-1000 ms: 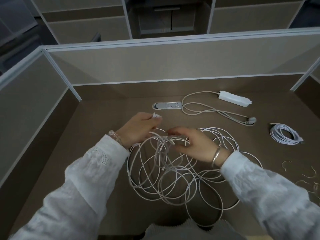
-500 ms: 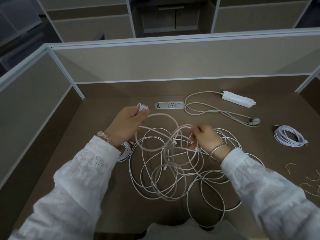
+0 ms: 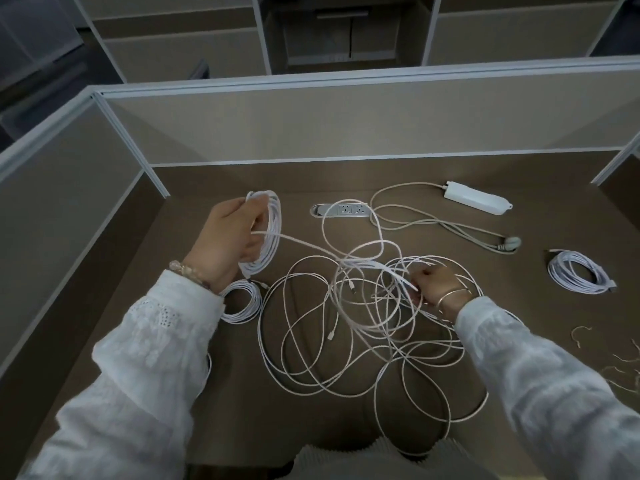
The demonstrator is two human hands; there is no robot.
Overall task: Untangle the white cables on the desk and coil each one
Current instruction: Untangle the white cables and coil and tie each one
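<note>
Left hand (image 3: 227, 237) has its grip curled round a round coil (image 3: 268, 233) of thin white cable, raised at the far left. Right hand (image 3: 434, 285) pinches smooth strands in the tangle (image 3: 349, 327), a loose mass of overlapping loops lying mid-desk (image 3: 304, 420), whose surface is matte brown. Two finished coils rest flat: one (image 3: 242, 301) beneath the left wrist, another (image 3: 578, 271) far right.

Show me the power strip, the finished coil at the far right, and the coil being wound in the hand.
power strip (image 3: 476, 198), head view: middle of its white body.
finished coil (image 3: 577, 273), head view: its bundled loops.
coil in the left hand (image 3: 273, 233), head view: its right-hand strands.
</note>
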